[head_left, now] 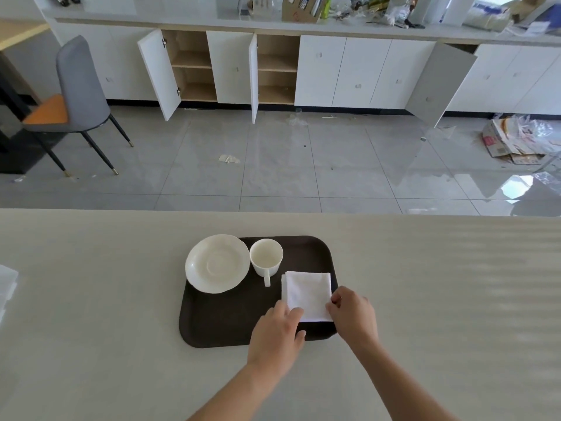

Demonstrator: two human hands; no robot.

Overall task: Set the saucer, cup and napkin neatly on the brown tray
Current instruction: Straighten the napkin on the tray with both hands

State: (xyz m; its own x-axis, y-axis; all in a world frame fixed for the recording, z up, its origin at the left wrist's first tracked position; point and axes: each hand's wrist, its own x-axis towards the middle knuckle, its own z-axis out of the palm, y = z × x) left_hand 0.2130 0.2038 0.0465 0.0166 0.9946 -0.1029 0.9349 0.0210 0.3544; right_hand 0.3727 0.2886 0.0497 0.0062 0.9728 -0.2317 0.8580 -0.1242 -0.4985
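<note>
A dark brown tray (230, 320) lies on the pale table. On its far left sits a white saucer (217, 263), slightly over the tray's edge. Beside it stands a white cup (266, 259), upright, with its handle towards me. A folded white napkin (309, 294) lies flat on the tray's right part. My left hand (277, 334) rests on the napkin's near left corner. My right hand (353, 314) pinches the napkin's right edge with thumb and fingers. The near edge of the napkin is partly hidden by both hands.
White paper (6, 287) lies at the table's left edge. Beyond the table is a tiled floor with a grey chair (77, 95) at left, white cabinets (358, 72) with open doors and cardboard (510, 141) at right.
</note>
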